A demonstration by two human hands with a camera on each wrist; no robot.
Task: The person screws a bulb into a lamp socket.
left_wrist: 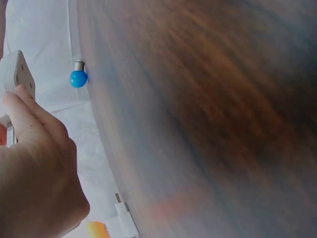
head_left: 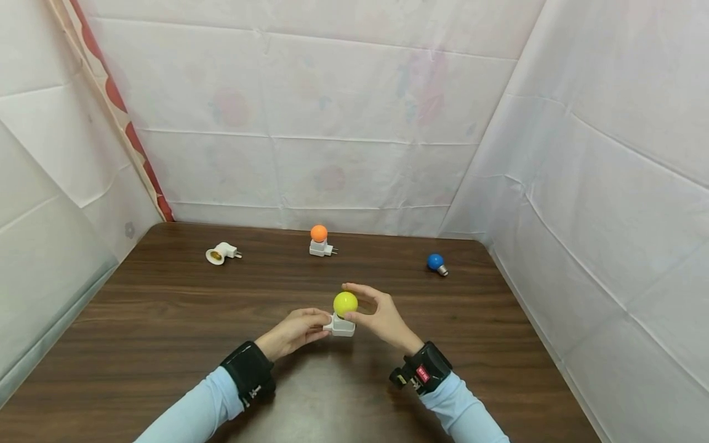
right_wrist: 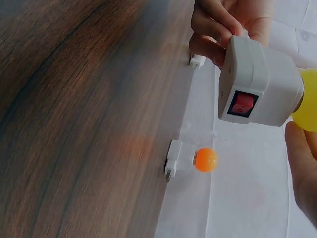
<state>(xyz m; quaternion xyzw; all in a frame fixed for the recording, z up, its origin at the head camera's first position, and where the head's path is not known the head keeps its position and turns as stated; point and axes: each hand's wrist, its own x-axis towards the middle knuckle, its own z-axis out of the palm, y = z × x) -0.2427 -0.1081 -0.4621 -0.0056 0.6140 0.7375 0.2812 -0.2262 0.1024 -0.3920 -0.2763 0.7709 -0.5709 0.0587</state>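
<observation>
Between the hands in the head view is a white plug-in lamp socket (head_left: 343, 327) with a yellow bulb (head_left: 345, 304) seated upright at its top. My left hand (head_left: 299, 330) pinches the socket at its plug end, from the left. The thumb and fingers of my right hand (head_left: 383, 316) hold the yellow bulb from the right side. In the right wrist view, the socket (right_wrist: 262, 82) shows a red rocker switch (right_wrist: 242, 103), and the bulb (right_wrist: 308, 101) is cut off by the frame edge. The left wrist view catches the socket's underside (left_wrist: 22, 74) above the fingers.
At the back of the brown wooden table (head_left: 166, 314), an orange bulb (head_left: 318, 233) sits in another white socket (head_left: 320, 248). A white socket with a round flared mouth (head_left: 221, 253) lies at back left, and a blue bulb (head_left: 435, 262) lies at back right. White sheeting (head_left: 343, 111) surrounds the table.
</observation>
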